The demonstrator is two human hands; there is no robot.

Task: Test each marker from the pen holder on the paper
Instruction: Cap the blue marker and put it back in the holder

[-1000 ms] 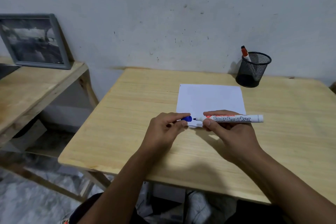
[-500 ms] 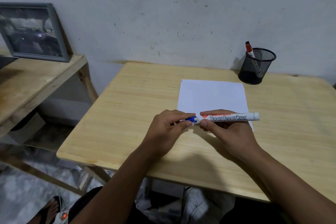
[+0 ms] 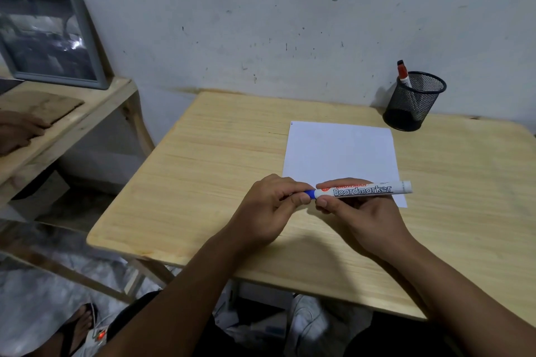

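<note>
A white board marker point(image 3: 368, 190) lies level between my hands, just above the near edge of the white paper point(image 3: 339, 151). My right hand point(image 3: 356, 214) grips its barrel from below. My left hand point(image 3: 272, 206) pinches the blue cap point(image 3: 310, 193), which sits on the marker's left end. A black mesh pen holder point(image 3: 413, 101) stands at the back right of the wooden table point(image 3: 203, 182), with a red-capped marker point(image 3: 403, 74) sticking out of it.
A lower wooden side table point(image 3: 72, 124) stands to the left with a grey picture frame point(image 3: 49, 38) leaning on the wall. Another person's hand point(image 3: 17, 130) rests on that table's left edge. A sandalled foot point(image 3: 78, 324) shows on the floor below.
The blue cap, apart from the tip a second ago, has been pushed onto the marker by my left hand. The view has tilted slightly.
</note>
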